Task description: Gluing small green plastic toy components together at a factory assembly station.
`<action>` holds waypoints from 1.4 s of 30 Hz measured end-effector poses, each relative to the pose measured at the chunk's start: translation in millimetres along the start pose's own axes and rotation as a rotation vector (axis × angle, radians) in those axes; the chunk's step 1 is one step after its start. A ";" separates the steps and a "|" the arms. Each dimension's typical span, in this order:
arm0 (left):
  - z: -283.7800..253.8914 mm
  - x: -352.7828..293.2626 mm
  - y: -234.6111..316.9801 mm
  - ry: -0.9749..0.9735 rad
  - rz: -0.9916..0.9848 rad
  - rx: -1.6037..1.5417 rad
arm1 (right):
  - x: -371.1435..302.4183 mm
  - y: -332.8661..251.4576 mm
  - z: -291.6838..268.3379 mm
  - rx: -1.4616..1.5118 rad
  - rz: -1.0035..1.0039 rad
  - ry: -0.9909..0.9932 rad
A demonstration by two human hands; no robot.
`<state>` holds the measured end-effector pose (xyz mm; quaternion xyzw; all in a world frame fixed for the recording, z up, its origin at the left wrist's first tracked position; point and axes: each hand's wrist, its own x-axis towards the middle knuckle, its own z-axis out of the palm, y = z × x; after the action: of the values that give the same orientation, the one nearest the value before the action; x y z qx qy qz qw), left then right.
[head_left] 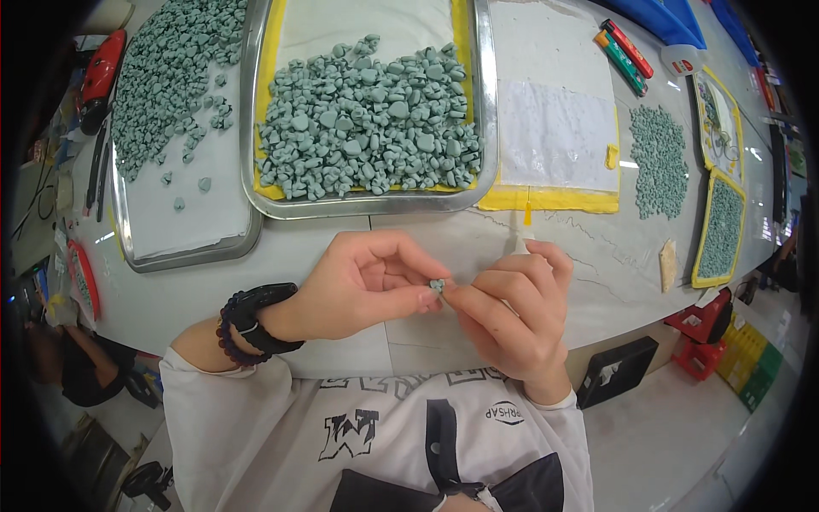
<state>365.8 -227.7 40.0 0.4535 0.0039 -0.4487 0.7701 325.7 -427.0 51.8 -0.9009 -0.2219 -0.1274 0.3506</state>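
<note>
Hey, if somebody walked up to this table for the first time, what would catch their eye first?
Probably the metal tray at the top centre, heaped with small grey-green pieces on a yellow liner. Next, just below it, the left hand and right hand meet over the table edge, pinching one small grey-green piece between their fingertips. A second tray on the left holds another scattered pile.

Two metal trays sit side by side on the tabletop (341, 247), the middle tray (486, 111) right of the left tray (183, 252), each holding small pieces (367, 119). Right of them lies a cloth (554, 128), then a loose pile (659, 160). Both hands meet before the middle tray.
</note>
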 end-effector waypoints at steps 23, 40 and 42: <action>3.2 -0.5 -6.3 -0.010 0.363 0.256 | -1.1 0.5 -0.5 0.139 0.108 0.036; 4.4 -2.8 -6.9 0.081 0.541 0.531 | -3.0 -4.4 6.1 0.025 0.063 0.086; 4.8 -3.3 -6.9 0.077 0.538 0.516 | -3.1 -4.5 6.2 0.046 0.097 0.117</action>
<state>357.1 -230.1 39.4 0.6342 -0.1996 -0.1992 0.7199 321.3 -420.7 48.8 -0.8933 -0.1599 -0.1577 0.3894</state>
